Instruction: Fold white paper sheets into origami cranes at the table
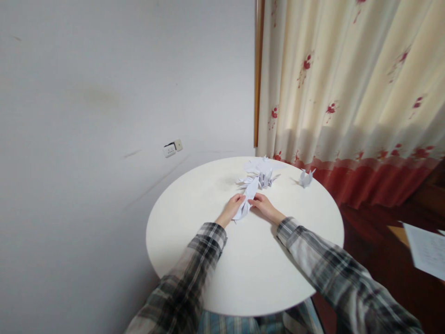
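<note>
Between my two hands, just above the white round table (181,222), is a folded piece of white paper (244,209). It is long and creased, with a pointed end toward the far side. My left hand (231,208) pinches its left edge. On the opposite edge, the fingers of my right hand (263,204) are closed on the same paper. Just beyond it lies a cluster of folded white paper pieces (266,177) with pointed tips. The near end of the held paper comes close to the tabletop; I cannot make out whether it touches.
A single folded paper figure (306,178) stands at the table's right rear. Behind are a wall with a socket (169,150) and a flowered curtain (333,83). Off to the right, beyond the table edge, lies a white sheet (426,250).
</note>
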Demonstrator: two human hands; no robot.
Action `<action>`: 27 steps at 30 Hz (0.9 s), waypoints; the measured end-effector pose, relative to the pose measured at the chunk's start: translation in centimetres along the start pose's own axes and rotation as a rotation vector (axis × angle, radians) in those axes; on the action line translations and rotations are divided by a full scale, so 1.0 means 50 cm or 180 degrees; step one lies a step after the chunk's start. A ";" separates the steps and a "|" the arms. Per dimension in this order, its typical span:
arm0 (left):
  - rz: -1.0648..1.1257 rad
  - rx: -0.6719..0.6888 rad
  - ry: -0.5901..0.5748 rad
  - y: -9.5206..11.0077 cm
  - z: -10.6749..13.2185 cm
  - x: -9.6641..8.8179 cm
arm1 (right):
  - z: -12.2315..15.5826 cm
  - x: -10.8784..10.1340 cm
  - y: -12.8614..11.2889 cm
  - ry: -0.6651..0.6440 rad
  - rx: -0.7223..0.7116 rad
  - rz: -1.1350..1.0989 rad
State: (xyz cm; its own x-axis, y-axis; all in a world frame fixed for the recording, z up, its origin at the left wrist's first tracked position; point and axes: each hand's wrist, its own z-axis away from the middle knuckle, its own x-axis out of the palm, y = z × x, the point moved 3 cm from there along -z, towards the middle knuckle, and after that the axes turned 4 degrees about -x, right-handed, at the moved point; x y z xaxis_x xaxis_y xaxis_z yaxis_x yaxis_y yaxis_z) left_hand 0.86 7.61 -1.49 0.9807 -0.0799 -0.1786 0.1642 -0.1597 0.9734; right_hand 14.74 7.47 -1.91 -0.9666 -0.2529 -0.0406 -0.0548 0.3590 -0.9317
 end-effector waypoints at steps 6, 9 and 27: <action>0.0215 0.0000 -0.0119 0.001 0.003 0.004 | 0.000 -0.001 0.003 -0.0021 -0.0011 0.0230; 0.0288 -0.0010 -0.0115 0.003 0.005 0.005 | -0.001 -0.001 0.003 -0.0032 -0.0073 0.0343; 0.0339 -0.0064 0.0129 -0.012 0.000 0.004 | -0.009 -0.006 0.003 0.0627 -0.0019 -0.0479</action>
State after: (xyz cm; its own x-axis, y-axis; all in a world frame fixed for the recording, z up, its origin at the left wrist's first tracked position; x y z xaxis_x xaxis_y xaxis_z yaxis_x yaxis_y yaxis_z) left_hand 0.98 7.70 -2.09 0.9961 -0.0555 -0.0685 0.0607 -0.1327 0.9893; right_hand 14.90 7.97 -1.87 -0.9776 -0.1242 0.1700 -0.2027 0.3361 -0.9198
